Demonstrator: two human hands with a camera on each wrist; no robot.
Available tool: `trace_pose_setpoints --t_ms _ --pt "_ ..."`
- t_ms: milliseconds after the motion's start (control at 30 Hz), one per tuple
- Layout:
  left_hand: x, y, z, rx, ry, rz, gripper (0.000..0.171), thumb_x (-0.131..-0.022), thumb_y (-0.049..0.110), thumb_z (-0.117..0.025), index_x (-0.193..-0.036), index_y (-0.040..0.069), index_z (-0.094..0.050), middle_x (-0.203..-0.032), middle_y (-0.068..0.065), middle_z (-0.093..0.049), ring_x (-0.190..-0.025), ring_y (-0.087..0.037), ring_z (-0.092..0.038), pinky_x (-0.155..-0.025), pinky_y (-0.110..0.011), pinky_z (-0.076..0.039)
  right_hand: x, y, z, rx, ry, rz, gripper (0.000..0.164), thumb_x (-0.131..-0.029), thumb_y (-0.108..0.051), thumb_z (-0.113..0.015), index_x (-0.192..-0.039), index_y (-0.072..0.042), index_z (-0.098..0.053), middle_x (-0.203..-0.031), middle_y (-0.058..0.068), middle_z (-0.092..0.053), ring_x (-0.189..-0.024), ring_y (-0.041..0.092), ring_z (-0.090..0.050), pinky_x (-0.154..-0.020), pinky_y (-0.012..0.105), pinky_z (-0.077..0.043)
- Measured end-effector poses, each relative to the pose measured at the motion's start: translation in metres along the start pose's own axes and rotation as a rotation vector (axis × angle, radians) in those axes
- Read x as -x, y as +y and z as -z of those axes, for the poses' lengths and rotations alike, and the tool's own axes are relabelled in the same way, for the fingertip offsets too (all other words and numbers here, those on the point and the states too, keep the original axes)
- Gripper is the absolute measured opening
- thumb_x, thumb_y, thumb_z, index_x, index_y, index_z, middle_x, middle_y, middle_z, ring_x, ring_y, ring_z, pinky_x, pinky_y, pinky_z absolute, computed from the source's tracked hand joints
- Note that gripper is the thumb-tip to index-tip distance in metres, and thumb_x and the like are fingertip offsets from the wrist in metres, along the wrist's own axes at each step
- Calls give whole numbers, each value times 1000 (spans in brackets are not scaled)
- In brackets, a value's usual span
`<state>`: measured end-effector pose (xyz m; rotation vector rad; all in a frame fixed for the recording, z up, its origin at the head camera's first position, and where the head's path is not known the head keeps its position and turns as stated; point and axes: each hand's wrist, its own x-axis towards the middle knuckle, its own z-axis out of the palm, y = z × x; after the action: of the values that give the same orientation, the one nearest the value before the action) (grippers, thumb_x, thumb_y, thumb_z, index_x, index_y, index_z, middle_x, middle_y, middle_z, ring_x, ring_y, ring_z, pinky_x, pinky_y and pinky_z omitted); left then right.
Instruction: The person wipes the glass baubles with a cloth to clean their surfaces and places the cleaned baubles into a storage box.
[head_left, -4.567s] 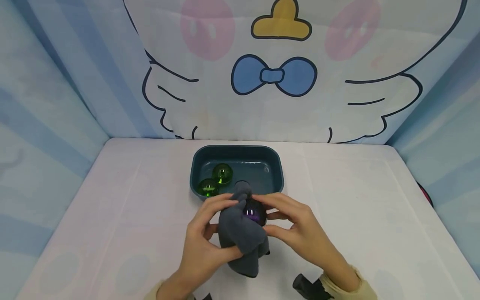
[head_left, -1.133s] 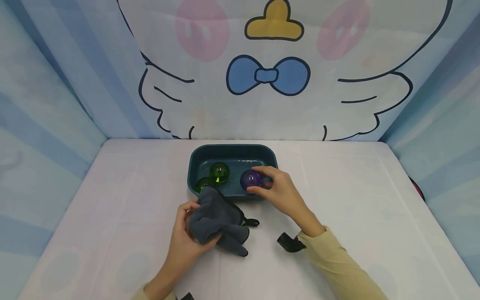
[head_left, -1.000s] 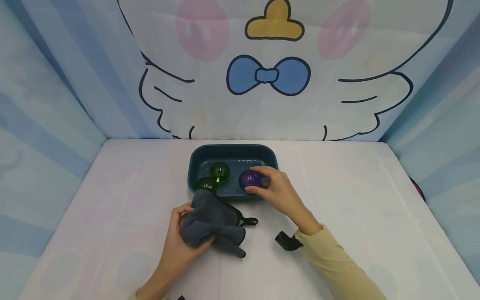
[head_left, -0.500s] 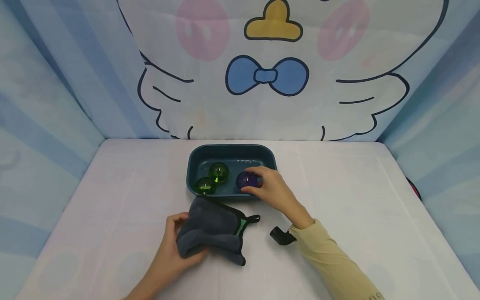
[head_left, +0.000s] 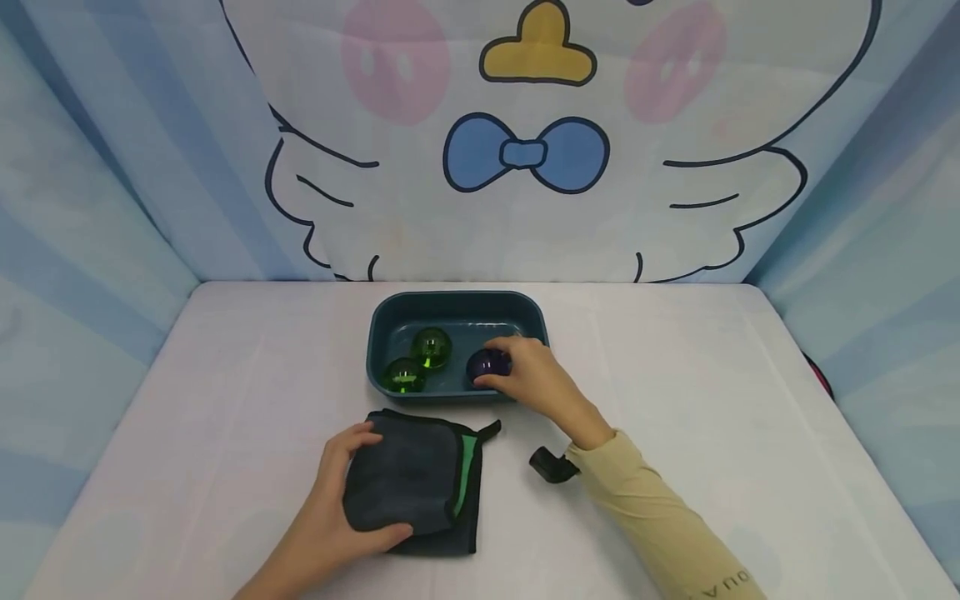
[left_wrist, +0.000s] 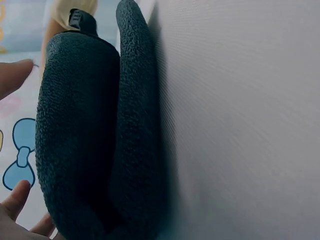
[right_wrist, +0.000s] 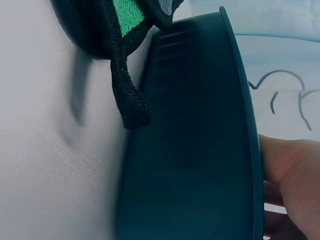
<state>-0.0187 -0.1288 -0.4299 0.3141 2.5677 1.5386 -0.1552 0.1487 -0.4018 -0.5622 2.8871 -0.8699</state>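
Note:
A dark grey towel [head_left: 405, 475] with black edging, a green inner side and a hanging loop lies folded on the table. My left hand [head_left: 333, 500] is over its left end, thumb near the front edge and fingers near the back one. The left wrist view shows the towel's folded layers [left_wrist: 80, 130] side-on, fingers spread beside it. Within the blue-green tray [head_left: 457, 395], my right hand [head_left: 536, 375] grips a purple see-through ball [head_left: 483, 367] between thumb and fingers. Two green see-through balls, a rear one [head_left: 431, 347] and a front one [head_left: 403, 376], sit in its left half.
The tray stands just behind the towel on a white-covered table [head_left: 660, 400]. A black wrist mount [head_left: 553, 465] juts from the right sleeve [head_left: 637, 508]. A curtain with a cartoon print [head_left: 525, 225] closes off the back, and blue curtains hang on both sides.
The purple ball went from beside the bunched towel into the tray, held by the right hand. The towel came back toward me and now lies flat and folded; the left hand's fingers have spread.

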Motion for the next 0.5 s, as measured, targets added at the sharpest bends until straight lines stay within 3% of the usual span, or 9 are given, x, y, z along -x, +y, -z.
trace_pose_setpoints --t_ms 233,367,500 --pt "-5 8 -4 -27 -5 -6 79 -77 42 -85 -139 21 -40 -152 0 -32 -144 -31 -28 -109 -67 -31 -2 -2 2 1 -56 -48 56 -85 -29 -80 -130 -1 -62 -132 15 -63 -121 29 -60 -94 44 -54" --pt "-10 11 -6 -56 21 -39 70 -80 36 -84 -137 21 -44 -149 2 -37 -141 -27 -34 -110 -63 -33 -1 -2 3 22 -79 -49 57 -88 -31 -76 -133 0 -59 -136 16 -60 -126 30 -57 -100 46 -51" --pt "-17 14 -8 -92 63 -95 63 -82 27 -83 -135 18 -49 -144 -1 -44 -136 -20 -42 -110 -55 -38 4 -2 5 47 -50 -15 56 -91 -32 -73 -134 0 -58 -136 16 -59 -129 30 -54 -106 46 -47"
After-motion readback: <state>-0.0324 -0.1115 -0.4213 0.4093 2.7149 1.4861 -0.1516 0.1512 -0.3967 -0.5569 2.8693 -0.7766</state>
